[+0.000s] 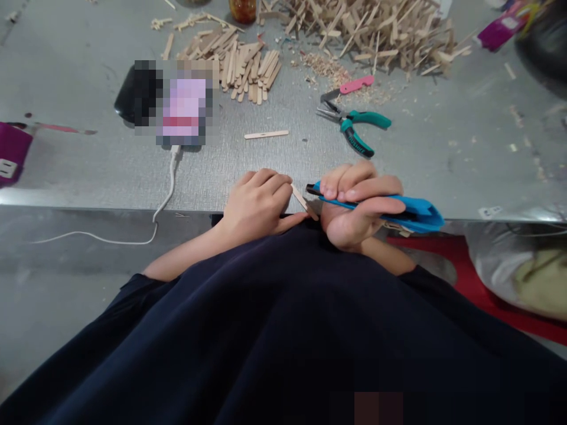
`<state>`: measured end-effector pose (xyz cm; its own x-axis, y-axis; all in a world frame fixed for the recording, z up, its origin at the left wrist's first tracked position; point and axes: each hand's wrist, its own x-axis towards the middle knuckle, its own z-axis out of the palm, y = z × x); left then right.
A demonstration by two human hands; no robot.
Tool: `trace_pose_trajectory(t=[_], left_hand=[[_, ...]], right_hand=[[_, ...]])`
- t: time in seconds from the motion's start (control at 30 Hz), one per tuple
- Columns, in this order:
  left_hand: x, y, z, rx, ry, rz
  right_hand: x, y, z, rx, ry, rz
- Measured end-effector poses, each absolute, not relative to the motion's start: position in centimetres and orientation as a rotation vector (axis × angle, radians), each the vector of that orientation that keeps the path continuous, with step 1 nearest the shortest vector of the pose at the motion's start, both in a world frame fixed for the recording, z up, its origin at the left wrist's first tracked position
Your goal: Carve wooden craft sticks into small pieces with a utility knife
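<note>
My left hand (258,200) pinches a short wooden craft stick (303,202) at the near edge of the grey table (443,153), its fingers curled around the stick's left end. My right hand (354,206) grips a blue utility knife (411,213), its dark tip (312,189) just above the stick's free end. Both hands sit close together over my dark navy clothing.
Teal-handled pliers (354,127) and a pink tool (355,85) lie beyond my right hand. A loose stick (266,134), a stack of sticks (241,62) and a big scrap pile (376,29) lie farther back. A phone (181,106) with a white cable (166,195) sits left.
</note>
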<state>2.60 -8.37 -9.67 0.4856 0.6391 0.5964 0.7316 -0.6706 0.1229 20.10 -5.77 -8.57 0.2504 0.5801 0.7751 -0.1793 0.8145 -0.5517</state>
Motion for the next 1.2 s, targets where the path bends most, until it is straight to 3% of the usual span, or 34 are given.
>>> trace_pose_trajectory(t=[0.2, 0.4, 0.77, 1.2], left_hand=[[3.4, -8.7, -9.6, -2.534, -1.289, -0.857], [3.8, -8.6, -9.6, -2.553, -1.319, -0.770], [3.9, -8.4, -9.6, -2.507, -1.298, -0.772], [3.2, -8.1, -9.9, -2.577, -1.253, -0.827]], right_hand=[[19.4, -4.7, -9.8, -0.329, -1.126, 0.452], [19.2, -4.1, -10.7, -0.557, -1.165, 0.417], [18.2, -2.9, -10.2, -0.128, -1.100, 0.425], [18.0, -2.4, -10.1, -0.088, -1.079, 0.378]])
